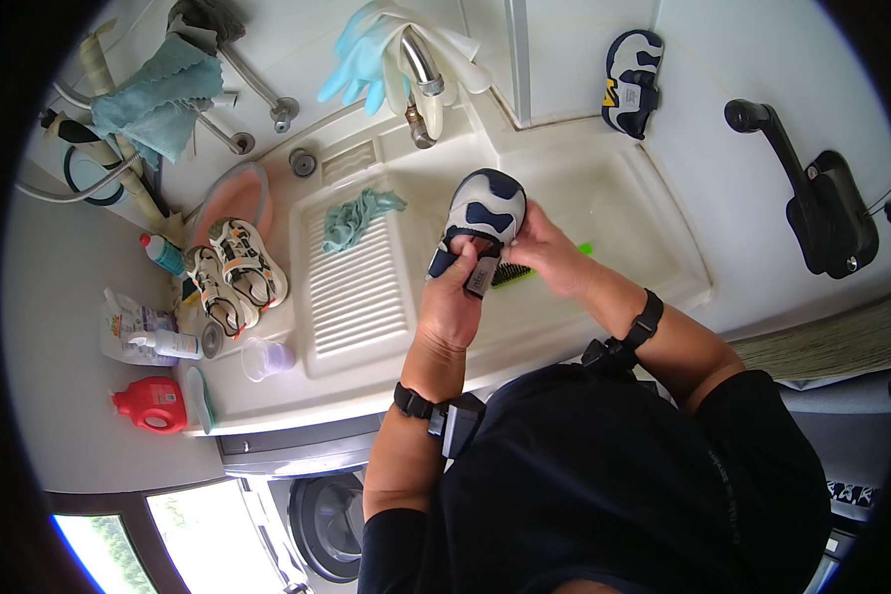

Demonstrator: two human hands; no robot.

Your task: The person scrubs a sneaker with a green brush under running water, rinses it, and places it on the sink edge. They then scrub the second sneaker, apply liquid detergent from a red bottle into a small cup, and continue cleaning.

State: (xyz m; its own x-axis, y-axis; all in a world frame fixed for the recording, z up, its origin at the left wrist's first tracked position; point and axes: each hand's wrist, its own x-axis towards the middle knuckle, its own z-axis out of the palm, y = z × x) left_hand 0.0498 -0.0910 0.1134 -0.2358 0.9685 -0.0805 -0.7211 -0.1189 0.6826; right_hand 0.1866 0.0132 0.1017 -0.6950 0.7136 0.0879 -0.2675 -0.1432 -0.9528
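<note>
A white and navy shoe [488,194] is held over the laundry sink [638,223] with its toe towards the faucet. My left hand [454,312] grips it at the heel end, the thumb at its opening. Fingers of my right hand [546,249] press against the shoe's right side. Below, in the sink, lies a green scrub brush [516,275] with dark bristles, partly covered by the shoe and my right hand. A matching shoe [633,85] leans upright against the wall at the back right.
Left of the basin, a teal rag [356,219] lies on the ridged washboard [360,297]. Beige sandals [237,271], a plastic cup [267,358] and a red detergent bottle [152,405] stand further left. Rubber gloves [364,56] hang over the faucet [419,59].
</note>
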